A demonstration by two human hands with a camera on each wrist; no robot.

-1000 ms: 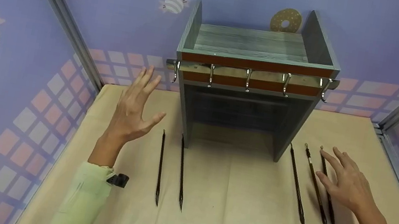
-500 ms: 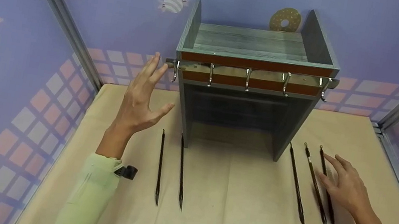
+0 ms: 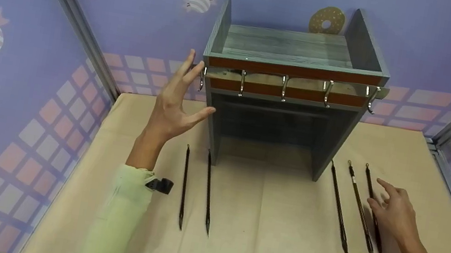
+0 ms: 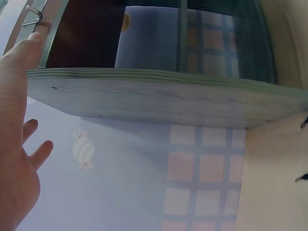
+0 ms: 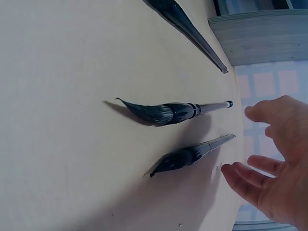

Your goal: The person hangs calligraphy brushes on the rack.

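1. The left hand (image 3: 174,104) is raised with its fingers straight and spread, holding nothing; its fingertips reach up beside the left end of the hook rail (image 3: 288,82), and the thumb points toward the left side panel of the grey wooden shelf unit (image 3: 288,50). Whether any finger actually touches the wood or the rail cannot be told from the head view.
2. In the left wrist view the same hand (image 4: 17,144) lies flat and open, one fingertip close to the edge of the shelf unit's side panel (image 4: 163,98).
3. The right hand (image 3: 394,212) hovers low over the table (image 3: 279,245), fingers loosely spread and empty, above the outermost brush (image 3: 373,206) of three brushes lying to the right of the shelf unit.
4. The right wrist view shows the fingers (image 5: 250,178) just beside the handle end of the nearest brush (image 5: 192,154), not closed round it (a narrow gap seems to remain).
5. The middle brush (image 3: 360,211) and the inner brush (image 3: 339,207) lie alongside the outermost one, handle ends toward the shelf unit and bristle tips toward the person.
6. Two further brushes (image 3: 197,188) lie side by side on the left of the table, near the left sleeve (image 3: 118,218).
7. Five metal hooks hang from the rail across the front of the shelf unit.
8. Purple walls (image 3: 11,63) with pink squares enclose the table.
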